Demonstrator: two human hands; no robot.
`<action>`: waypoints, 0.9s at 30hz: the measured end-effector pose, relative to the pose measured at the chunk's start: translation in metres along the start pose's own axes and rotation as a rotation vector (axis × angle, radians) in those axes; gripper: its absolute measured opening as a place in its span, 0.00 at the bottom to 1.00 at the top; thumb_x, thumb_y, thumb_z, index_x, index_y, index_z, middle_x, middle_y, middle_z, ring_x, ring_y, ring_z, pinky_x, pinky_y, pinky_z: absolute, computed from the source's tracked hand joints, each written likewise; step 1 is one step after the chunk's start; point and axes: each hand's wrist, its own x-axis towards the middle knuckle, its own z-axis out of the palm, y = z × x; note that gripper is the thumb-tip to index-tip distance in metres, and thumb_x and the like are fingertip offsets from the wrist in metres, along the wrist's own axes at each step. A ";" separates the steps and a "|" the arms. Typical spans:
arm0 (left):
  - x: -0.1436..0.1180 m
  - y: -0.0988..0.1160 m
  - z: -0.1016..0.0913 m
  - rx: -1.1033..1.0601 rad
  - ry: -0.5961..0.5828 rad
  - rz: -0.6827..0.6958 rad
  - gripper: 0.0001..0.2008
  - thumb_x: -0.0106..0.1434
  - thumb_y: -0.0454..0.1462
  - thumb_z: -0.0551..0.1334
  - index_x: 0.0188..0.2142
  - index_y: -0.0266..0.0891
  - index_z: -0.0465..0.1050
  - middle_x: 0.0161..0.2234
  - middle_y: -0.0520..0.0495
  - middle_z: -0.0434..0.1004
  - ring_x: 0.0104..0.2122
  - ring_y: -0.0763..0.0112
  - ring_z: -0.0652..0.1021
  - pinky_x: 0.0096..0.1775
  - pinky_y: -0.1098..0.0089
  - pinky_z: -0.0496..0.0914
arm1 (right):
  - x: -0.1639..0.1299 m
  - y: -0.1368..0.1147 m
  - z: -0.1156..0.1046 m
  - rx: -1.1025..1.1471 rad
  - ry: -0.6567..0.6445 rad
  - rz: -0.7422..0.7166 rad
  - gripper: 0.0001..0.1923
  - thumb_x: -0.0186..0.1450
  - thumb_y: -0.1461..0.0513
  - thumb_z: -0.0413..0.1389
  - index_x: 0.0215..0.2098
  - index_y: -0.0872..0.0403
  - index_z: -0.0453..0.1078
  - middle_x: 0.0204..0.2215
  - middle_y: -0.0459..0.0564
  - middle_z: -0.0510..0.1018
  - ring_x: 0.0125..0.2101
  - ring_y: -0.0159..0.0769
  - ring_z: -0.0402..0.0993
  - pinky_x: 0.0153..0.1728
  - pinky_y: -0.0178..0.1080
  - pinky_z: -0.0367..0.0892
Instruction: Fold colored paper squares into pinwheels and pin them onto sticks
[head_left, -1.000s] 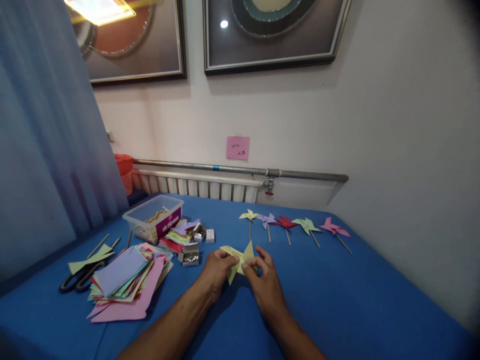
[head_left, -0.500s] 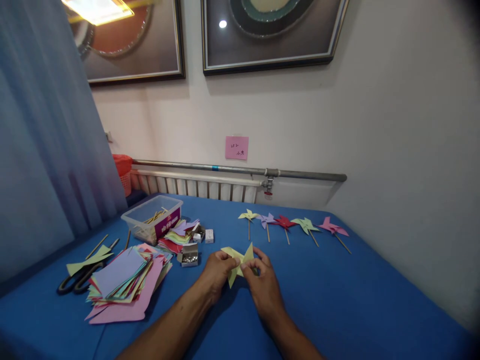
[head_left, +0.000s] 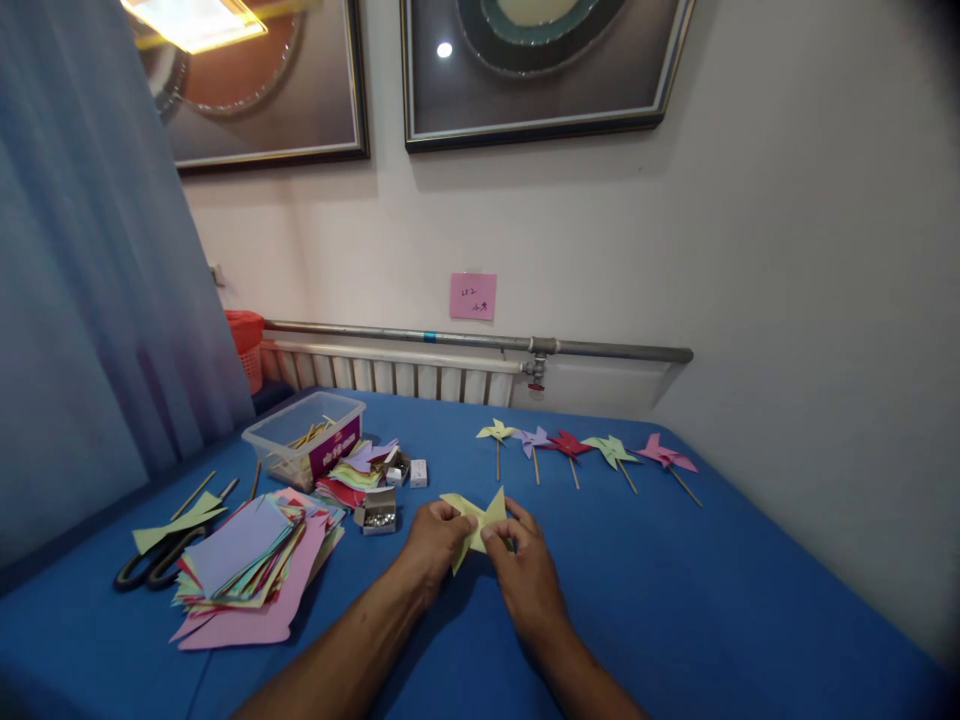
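A pale yellow paper pinwheel (head_left: 475, 541) is held between my two hands above the blue surface, its pointed blades sticking out up and down. My left hand (head_left: 436, 545) pinches its left side with thumb and fingers. On the right side, my right hand (head_left: 525, 560) grips the paper, thumb near the centre and fingers behind. The fingertips behind the paper are partly hidden. Just left of my hands stands an opened small box (head_left: 379, 513) of shiny metal pins.
Several finished pinwheels on sticks, among them a red pinwheel (head_left: 568, 445), lie in a row at the back right. To the left are a stack of coloured paper (head_left: 240, 550), scissors (head_left: 157, 562) and a clear plastic box (head_left: 304, 430) with sticks. A curtain (head_left: 97, 260) hangs at far left.
Both hands keep hold of the pinwheel in nearly the same place. Its lower blade has tilted slightly to the left and looks narrower.
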 end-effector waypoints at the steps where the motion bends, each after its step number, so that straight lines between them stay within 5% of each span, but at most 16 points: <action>1: 0.000 0.000 0.000 -0.009 0.004 0.000 0.14 0.42 0.41 0.72 0.21 0.38 0.68 0.17 0.53 0.71 0.17 0.75 0.69 0.23 0.72 0.65 | 0.000 -0.001 0.000 -0.006 -0.002 0.007 0.10 0.60 0.57 0.59 0.22 0.50 0.76 0.60 0.58 0.75 0.62 0.54 0.66 0.62 0.51 0.57; 12: 0.004 -0.005 -0.003 -0.018 -0.024 0.000 0.15 0.42 0.41 0.73 0.22 0.38 0.68 0.17 0.54 0.70 0.17 0.76 0.67 0.22 0.73 0.62 | 0.001 0.003 0.002 -0.151 -0.059 0.044 0.08 0.59 0.60 0.56 0.24 0.51 0.74 0.59 0.60 0.75 0.65 0.52 0.64 0.64 0.48 0.56; 19: 0.005 -0.006 -0.003 0.031 -0.039 0.003 0.15 0.44 0.40 0.72 0.22 0.38 0.68 0.16 0.55 0.68 0.17 0.76 0.67 0.23 0.73 0.63 | 0.002 0.004 0.003 -0.136 -0.046 0.034 0.08 0.58 0.60 0.56 0.22 0.49 0.70 0.36 0.54 0.83 0.63 0.55 0.66 0.62 0.49 0.57; 27: 0.003 0.004 -0.003 0.080 0.044 0.002 0.11 0.47 0.37 0.70 0.22 0.38 0.68 0.16 0.54 0.70 0.16 0.75 0.68 0.23 0.73 0.65 | 0.006 -0.003 -0.005 0.080 -0.008 0.159 0.11 0.60 0.52 0.56 0.36 0.50 0.70 0.33 0.51 0.82 0.36 0.47 0.80 0.40 0.45 0.71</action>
